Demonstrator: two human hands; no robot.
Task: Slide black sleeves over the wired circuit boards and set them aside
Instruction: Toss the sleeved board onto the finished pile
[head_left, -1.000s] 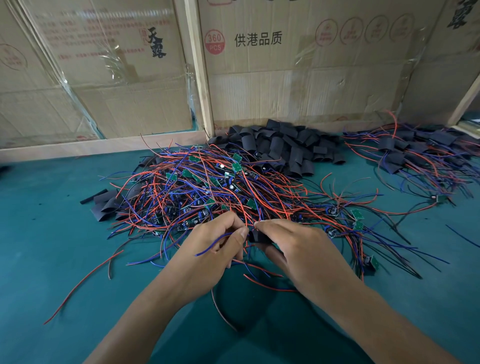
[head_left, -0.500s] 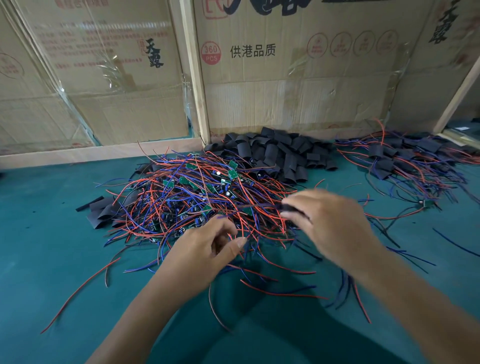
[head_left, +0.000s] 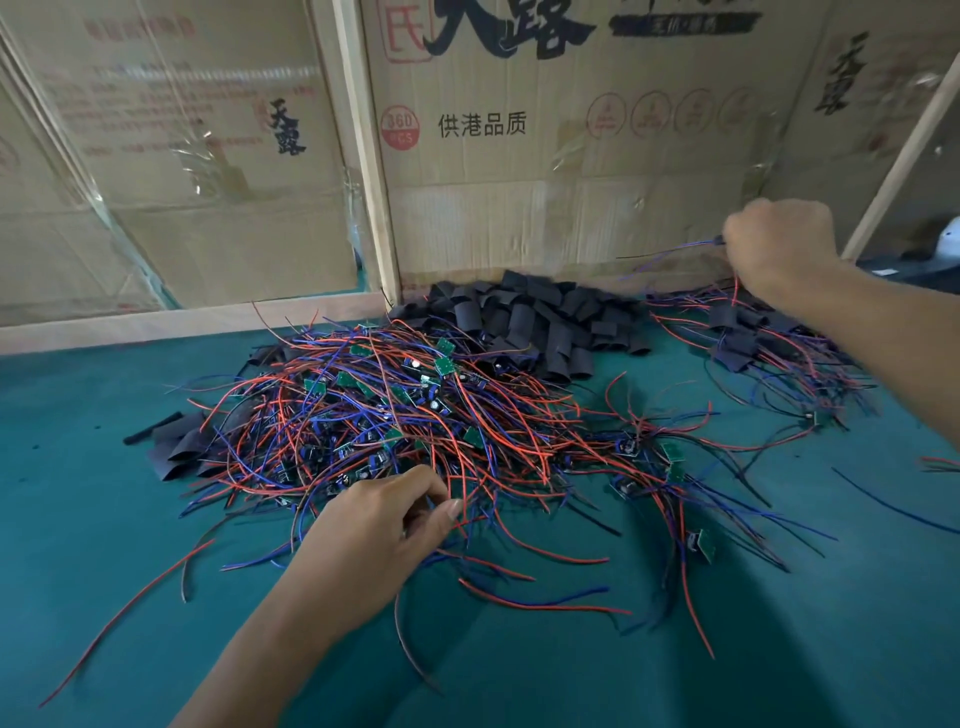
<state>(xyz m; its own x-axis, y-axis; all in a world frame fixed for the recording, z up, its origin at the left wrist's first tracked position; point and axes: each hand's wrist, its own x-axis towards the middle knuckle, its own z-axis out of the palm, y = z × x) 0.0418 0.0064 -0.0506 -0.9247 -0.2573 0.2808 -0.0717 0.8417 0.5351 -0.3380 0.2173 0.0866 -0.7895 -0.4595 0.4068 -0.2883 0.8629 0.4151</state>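
Observation:
A tangle of small green circuit boards with red and blue wires (head_left: 395, 415) covers the middle of the green table. Behind it lies a heap of empty black sleeves (head_left: 540, 322). At the far right sits a pile of sleeved boards (head_left: 753, 343). My right hand (head_left: 779, 244) is raised above that pile, fingers curled round a sleeved board whose wires (head_left: 670, 254) trail left. My left hand (head_left: 384, 525) rests at the near edge of the tangle, thumb and fingers pinching wires there.
Cardboard boxes (head_left: 571, 156) and a wooden post (head_left: 363, 156) wall off the back of the table. A few flat black sleeves (head_left: 182, 447) lie left of the tangle. Loose wires (head_left: 545, 603) stray over the green mat (head_left: 727, 649) in front.
My right hand has carried the sleeved board up and to the far right, from the centre to above the finished pile. My left hand stayed at the tangle's near edge.

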